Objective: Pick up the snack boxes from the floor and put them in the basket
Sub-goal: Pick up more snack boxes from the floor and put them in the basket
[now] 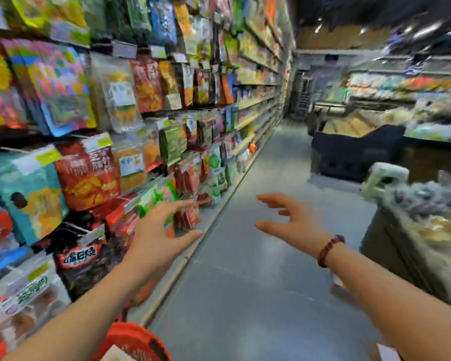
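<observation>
My left hand (162, 230) is stretched forward at the lower shelves on the left, fingers spread, holding nothing. My right hand (292, 220) hangs over the grey aisle floor (258, 269), fingers apart and empty; a dark red bead bracelet is on that wrist. The rim of a red basket (130, 340) shows at the bottom edge under my left forearm, with a pale box (115, 355) partly visible inside. A corner of a light box (388, 351) lies at the bottom right beneath my right arm. The frame is blurred.
Shelves (89, 152) packed with snack bags line the whole left side. Bulk bins (427, 217) and a dark display stand (354, 149) border the aisle on the right. The aisle runs ahead between them.
</observation>
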